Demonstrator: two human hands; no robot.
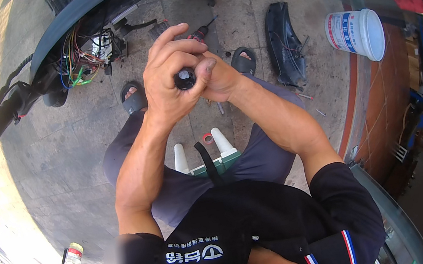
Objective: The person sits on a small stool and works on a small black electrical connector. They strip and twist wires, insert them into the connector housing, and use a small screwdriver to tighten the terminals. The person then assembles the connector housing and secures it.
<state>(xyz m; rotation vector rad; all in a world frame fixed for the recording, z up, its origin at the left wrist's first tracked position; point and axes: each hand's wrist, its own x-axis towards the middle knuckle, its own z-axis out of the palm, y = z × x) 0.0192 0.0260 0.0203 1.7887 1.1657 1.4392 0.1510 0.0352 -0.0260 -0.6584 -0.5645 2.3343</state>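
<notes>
Above the lap, a black knob (185, 78) is clenched by the left hand (169, 80) and braced by the right hand (219, 80), steadying it between both palms.

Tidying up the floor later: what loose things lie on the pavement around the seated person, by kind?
White bucket: 1
Black plastic cover panel: 1
Red-and-black power drill: 1
Red ring: 1
Total: 4
Besides these, both hands grip a small black cylinder.

The paved floor (63, 151) carried a white bucket (356, 33) on its side, a black panel (284, 44), a drill (199, 34) and a red ring (207, 138).
</notes>
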